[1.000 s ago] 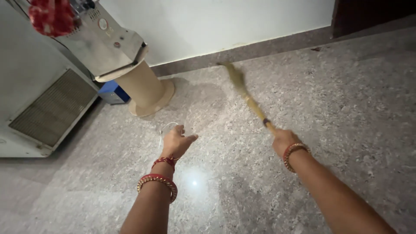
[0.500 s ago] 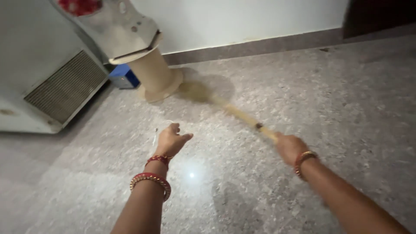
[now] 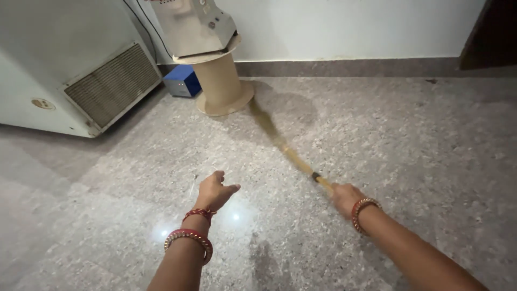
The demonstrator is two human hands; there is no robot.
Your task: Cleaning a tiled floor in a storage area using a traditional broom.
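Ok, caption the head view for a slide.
Right hand sweeps a broom toward a beige pedestal; left hand empty.

speckled grey floor (image 3: 409, 134), tan broom (image 3: 280, 141), blue box (image 3: 182, 81), red bangles (image 3: 189, 238)

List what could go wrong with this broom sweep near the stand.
1. The broom, blurred in the right hand, reaches close to the round stand; a knock might shake the machine on it.
2. The floor looks glossy, so footing may be slippery.
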